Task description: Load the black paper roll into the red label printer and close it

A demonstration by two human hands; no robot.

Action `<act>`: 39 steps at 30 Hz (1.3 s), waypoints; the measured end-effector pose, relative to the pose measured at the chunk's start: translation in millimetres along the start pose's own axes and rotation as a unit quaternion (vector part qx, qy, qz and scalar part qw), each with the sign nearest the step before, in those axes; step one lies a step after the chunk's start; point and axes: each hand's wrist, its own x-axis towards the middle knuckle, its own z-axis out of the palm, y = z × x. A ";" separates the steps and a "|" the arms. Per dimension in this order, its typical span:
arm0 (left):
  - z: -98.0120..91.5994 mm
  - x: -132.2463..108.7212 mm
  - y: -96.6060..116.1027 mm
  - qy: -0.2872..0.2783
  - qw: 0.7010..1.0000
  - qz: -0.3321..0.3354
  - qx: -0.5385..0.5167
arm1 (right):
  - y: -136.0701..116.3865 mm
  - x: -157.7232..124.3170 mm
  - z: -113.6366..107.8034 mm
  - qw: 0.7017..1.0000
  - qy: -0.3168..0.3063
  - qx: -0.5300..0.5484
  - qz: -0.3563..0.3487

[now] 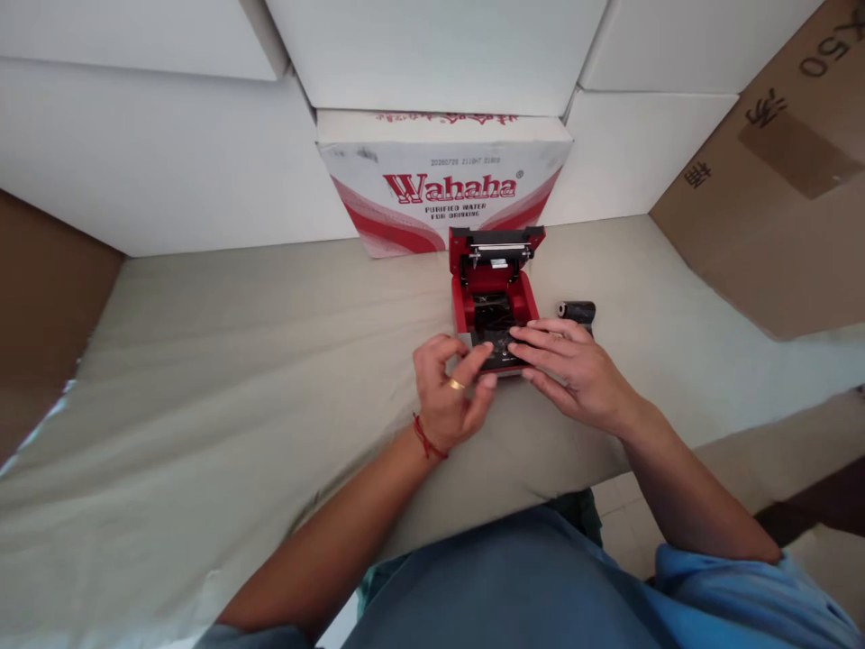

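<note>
A red and black thermal printer (461, 302) stands on the cloth with its lid (496, 248) raised. Inside it lies a roll of shiny black film (493, 311), and black film reaches forward over the front panel. My left hand (450, 383) is at the front left corner; its index fingertip rests on the black front part, with the thumb apart below it. My right hand (571, 365) lies over the front right, fingers stretched out and fingertips on the black surface. Just behind my right hand, a small black roll (577, 312) lies on the cloth, partly hidden.
A Wahaha water carton (446, 189) stands right behind the printer. White boxes (203, 162) are stacked along the back. Brown cardboard boxes (763, 225) bound the right and left sides. A pale, wrinkled cloth (270, 361) covers the table.
</note>
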 end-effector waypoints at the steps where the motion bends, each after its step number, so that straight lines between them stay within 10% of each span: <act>1: -1.3 0.2 2.8 -0.015 0.999 0.037 0.031 | -0.2 -2.8 1.1 1.000 -0.002 0.005 -0.001; 5: -0.1 0.6 7.5 -0.036 0.993 0.069 0.093 | 11.0 4.7 -2.7 0.998 0.022 0.065 0.002; 11: -0.3 -3.3 8.5 -0.053 0.990 0.066 0.109 | 79.0 68.1 2.4 0.934 0.263 0.130 0.204; 16: -0.8 -3.8 9.3 -0.050 0.988 0.074 0.122 | 87.0 98.7 8.2 0.931 0.170 0.245 0.209; 25: -0.8 -5.1 11.3 -0.038 0.986 0.082 0.144 | 38.3 20.6 25.3 0.980 0.119 0.084 0.134; 32: 0.9 -4.5 12.9 -0.036 0.987 0.075 0.137 | 32.7 11.0 36.1 0.988 0.109 -0.005 0.105; 35: -2.5 -1.0 11.9 -0.013 0.996 0.012 0.091 | 33.4 10.4 40.5 0.986 0.126 0.013 0.112; 39: -8.3 8.9 2.9 0.037 0.968 -0.245 -0.042 | 28.7 11.7 41.9 0.981 0.143 0.058 0.113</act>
